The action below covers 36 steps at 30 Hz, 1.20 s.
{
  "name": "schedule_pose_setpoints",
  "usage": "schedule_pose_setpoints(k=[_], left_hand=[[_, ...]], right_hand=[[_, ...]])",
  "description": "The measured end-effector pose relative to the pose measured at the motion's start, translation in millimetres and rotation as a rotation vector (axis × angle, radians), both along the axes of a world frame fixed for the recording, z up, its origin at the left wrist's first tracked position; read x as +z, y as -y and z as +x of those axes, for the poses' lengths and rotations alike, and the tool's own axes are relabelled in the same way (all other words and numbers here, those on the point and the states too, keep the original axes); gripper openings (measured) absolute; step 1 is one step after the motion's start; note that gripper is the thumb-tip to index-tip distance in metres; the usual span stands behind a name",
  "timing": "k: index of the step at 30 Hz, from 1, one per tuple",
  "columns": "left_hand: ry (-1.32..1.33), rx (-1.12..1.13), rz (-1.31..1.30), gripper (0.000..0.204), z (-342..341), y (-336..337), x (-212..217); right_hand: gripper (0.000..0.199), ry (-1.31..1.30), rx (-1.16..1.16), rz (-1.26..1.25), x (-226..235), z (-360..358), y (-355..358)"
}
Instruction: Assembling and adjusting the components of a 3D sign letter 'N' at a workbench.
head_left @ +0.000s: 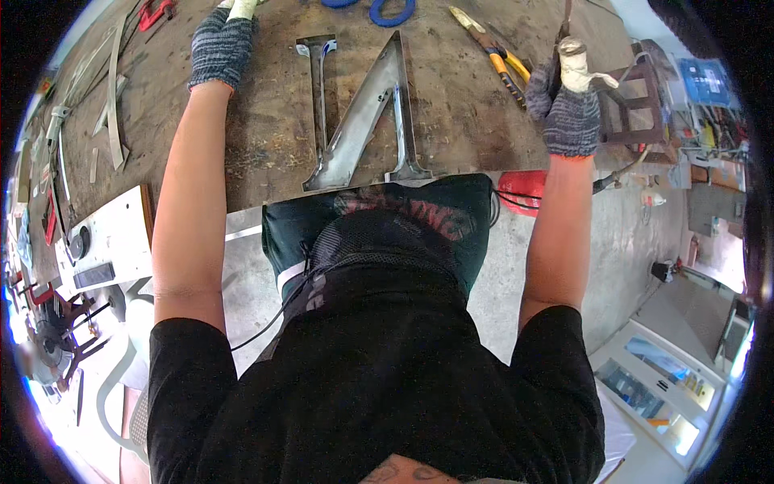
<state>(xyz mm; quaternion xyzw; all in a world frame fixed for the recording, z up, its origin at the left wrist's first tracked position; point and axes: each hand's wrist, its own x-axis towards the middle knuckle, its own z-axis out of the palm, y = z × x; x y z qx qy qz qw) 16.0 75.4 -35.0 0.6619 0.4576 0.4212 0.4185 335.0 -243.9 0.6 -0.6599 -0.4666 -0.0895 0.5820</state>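
Note:
A hollow, N-shaped metal form (355, 129) with raised edges lies on the brown worktable (266, 137), close to its front edge. To its upper left, my left hand (222, 48) reaches the picture's top edge in a grey knitted glove. Pale wrapping shows on its fingers, whose tips are cut off. On the right, my right hand (571, 105), gloved and with a pale-wrapped finger, is closed around a thin dark rod-like tool (566, 20). Neither hand touches the metal form. Tools with yellow and black handles (504, 64) lie just left of my right hand.
Blue scissor-like loops (393, 10) lie at the far edge. A red clamp (155, 12) and metal strips (117, 89) are at the far left. A brown metal frame (633, 105) stands beyond my right hand. A red round object (520, 192) and black cables sit below the table's front edge.

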Motion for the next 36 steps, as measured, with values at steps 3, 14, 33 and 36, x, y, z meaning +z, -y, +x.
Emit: schedule_pose_setpoints(k=[3, 14, 33, 36], left_hand=[[-0.018, -0.084, 0.124, 0.042, -12, 3, 2], [-0.163, -0.193, 0.187, 0.04, -8, 12, 4], [-0.531, -0.981, 0.491, 0.052, -13, 63, 50], [-0.52, -0.979, 0.621, 0.044, -19, 60, 52]], right_hand=[[0.046, -0.853, 0.048, -0.213, 33, -61, 4], [0.023, -0.679, 0.116, -0.293, 14, -95, 8], [0.061, -1.485, 1.414, 0.32, -17, -127, 48], [0.069, -1.425, 1.488, 0.435, -13, -137, 43]])
